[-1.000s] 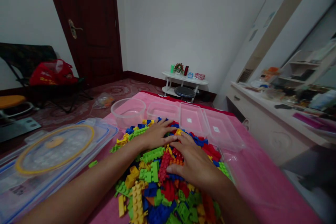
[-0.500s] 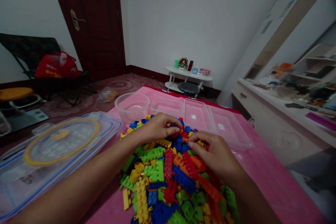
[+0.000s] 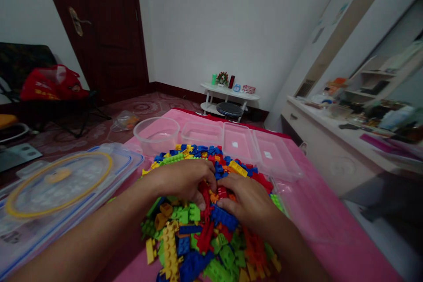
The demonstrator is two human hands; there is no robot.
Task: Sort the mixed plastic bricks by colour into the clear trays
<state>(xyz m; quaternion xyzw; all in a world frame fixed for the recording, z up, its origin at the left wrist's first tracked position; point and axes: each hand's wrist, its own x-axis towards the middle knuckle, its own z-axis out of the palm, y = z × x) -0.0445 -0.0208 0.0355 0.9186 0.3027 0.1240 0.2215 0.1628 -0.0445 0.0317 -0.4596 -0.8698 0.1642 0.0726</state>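
A heap of toy building bricks [image 3: 211,233] in red, blue, green, yellow and orange lies on a pink table [image 3: 324,233]. Both my hands rest on top of the heap, side by side. My left hand [image 3: 181,179] has its fingers curled down into the bricks. My right hand [image 3: 246,200] is curled too, its fingertips pinched on red bricks [image 3: 222,192] between the two hands. What the left fingers hold is hidden.
Behind the heap stand a round clear bowl [image 3: 157,134] and three clear rectangular tubs [image 3: 239,145]. A large clear lid with blue rim [image 3: 62,185] lies at left. A white cabinet [image 3: 333,158] stands right of the table; a small white shelf [image 3: 228,99] stands by the far wall.
Both hands went from lying flat and spread on the heap to curled and pinching. They drew back toward me and closer together, and the bricks shifted.
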